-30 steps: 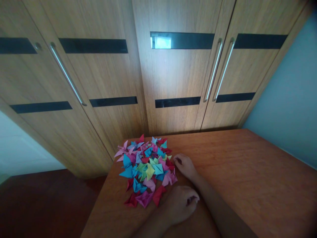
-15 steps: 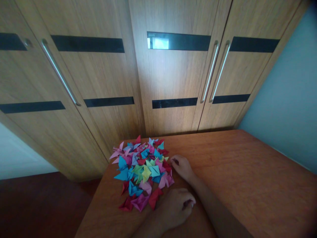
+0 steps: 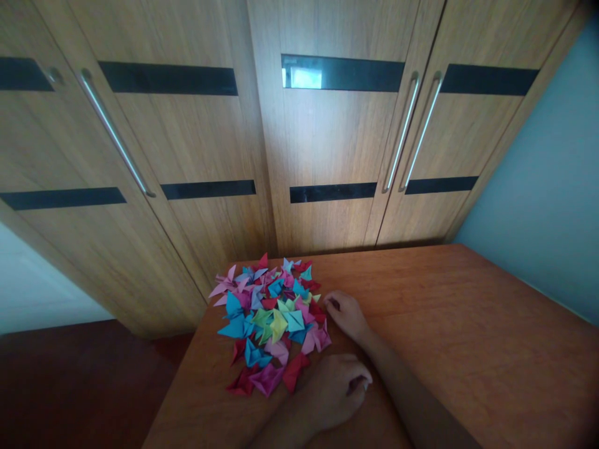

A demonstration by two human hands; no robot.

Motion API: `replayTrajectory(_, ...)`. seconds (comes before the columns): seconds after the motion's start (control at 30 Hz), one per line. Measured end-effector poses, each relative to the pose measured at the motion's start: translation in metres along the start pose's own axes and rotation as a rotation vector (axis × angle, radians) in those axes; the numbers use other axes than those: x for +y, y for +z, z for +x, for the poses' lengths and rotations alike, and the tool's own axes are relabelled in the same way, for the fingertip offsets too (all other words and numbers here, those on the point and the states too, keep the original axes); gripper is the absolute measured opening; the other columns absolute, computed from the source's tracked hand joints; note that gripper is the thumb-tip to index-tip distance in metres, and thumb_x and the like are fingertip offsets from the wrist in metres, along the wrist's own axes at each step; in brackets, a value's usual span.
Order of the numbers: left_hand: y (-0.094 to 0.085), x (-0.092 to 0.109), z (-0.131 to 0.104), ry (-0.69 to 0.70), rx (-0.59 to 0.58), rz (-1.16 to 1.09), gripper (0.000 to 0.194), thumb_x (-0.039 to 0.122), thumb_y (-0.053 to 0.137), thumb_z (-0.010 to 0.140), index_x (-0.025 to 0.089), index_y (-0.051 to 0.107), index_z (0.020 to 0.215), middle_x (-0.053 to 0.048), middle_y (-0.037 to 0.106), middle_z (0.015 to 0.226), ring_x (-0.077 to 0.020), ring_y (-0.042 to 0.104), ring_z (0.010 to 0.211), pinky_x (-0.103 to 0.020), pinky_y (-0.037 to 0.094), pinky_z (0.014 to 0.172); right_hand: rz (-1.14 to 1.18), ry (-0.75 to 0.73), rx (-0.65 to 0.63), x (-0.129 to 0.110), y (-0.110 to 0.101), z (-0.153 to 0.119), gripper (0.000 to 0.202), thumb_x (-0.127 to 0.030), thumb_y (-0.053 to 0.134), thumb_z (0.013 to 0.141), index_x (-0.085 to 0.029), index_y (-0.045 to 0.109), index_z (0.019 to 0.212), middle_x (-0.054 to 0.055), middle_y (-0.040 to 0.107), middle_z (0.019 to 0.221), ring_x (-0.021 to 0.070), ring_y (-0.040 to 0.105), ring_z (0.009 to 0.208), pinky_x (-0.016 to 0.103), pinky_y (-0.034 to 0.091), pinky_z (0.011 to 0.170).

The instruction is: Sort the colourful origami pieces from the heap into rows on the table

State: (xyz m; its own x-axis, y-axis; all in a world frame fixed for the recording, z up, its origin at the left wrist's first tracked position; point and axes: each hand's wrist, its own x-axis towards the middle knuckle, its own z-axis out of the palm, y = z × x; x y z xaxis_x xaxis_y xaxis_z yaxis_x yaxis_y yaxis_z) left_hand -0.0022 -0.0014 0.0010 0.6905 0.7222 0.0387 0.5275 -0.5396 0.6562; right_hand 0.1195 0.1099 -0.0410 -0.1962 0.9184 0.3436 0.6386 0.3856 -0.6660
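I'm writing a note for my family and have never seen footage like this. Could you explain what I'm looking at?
There's no machine here: these are a person's two bare hands. Every picture comes from one camera worn on the head, looking forward and down. On the reddish-brown wooden table lies a pile of colourful origami figures, in pink, blue, red, green and yellow. Behind it stands a wooden wardrobe with metal handles. The right hand rests just beside the pile; the left hand is nearer the camera. Both are loosely curled, and I can't tell whether either holds anything.
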Motion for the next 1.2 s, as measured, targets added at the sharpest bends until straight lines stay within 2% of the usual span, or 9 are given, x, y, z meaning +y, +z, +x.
replayTrajectory(0.27, -0.001, 0.0, 0.0, 0.026, 0.007, -0.018, 0.026, 0.012, 0.043, 0.082, 0.022, 0.065, 0.091, 0.0, 0.065, 0.091, -0.0128, 0.058, 0.079, -0.021, 0.041, 0.07, 0.005, -0.01, 0.0, -0.001, 0.0, -0.001, 0.02, -0.019, 0.043, 0.082, -0.019, 0.063, 0.076, 0.003, 0.064, 0.078, 0.0148, 0.056, 0.074, 0.024, 0.04, 0.069)
replayTrajectory(0.8, -0.003, 0.004, -0.002, 0.018, -0.002, 0.022, 0.024, 0.015, 0.043, 0.084, 0.022, 0.064, 0.091, 0.0, 0.064, 0.089, -0.0123, 0.057, 0.075, -0.02, 0.041, 0.064, 0.007, -0.007, 0.004, -0.002, -0.002, 0.0, 0.019, -0.018, 0.044, 0.081, -0.019, 0.063, 0.076, 0.003, 0.064, 0.079, 0.0153, 0.056, 0.075, 0.025, 0.041, 0.071)
replayTrajectory(1.0, -0.025, 0.005, -0.008, 0.021, 0.142, 0.144, 0.025, 0.014, 0.041, 0.086, 0.024, 0.06, 0.098, -0.001, 0.063, 0.092, -0.0137, 0.057, 0.082, -0.022, 0.042, 0.07, 0.014, 0.005, 0.062, -0.002, -0.002, -0.007, 0.018, -0.018, 0.044, 0.081, -0.019, 0.062, 0.077, 0.004, 0.063, 0.078, 0.0154, 0.056, 0.072, 0.025, 0.042, 0.069)
replayTrajectory(1.1, -0.039, -0.001, -0.012, -0.101, 0.233, 0.275, 0.026, 0.017, 0.038, 0.088, 0.024, 0.059, 0.102, -0.004, 0.061, 0.096, -0.0168, 0.058, 0.086, -0.026, 0.044, 0.075, 0.027, 0.008, 0.097, -0.002, -0.004, -0.013, 0.018, -0.017, 0.043, 0.081, -0.02, 0.062, 0.078, 0.004, 0.064, 0.079, 0.0156, 0.057, 0.073, 0.025, 0.042, 0.07)
replayTrajectory(1.2, -0.047, -0.008, -0.017, -0.213, 0.245, 0.383, 0.025, 0.023, 0.038, 0.089, 0.024, 0.058, 0.104, -0.006, 0.059, 0.107, -0.0192, 0.058, 0.09, -0.03, 0.044, 0.08, 0.028, 0.022, 0.097, -0.002, -0.004, -0.017, 0.018, -0.017, 0.044, 0.08, -0.02, 0.062, 0.077, 0.004, 0.064, 0.079, 0.0157, 0.057, 0.074, 0.025, 0.043, 0.07)
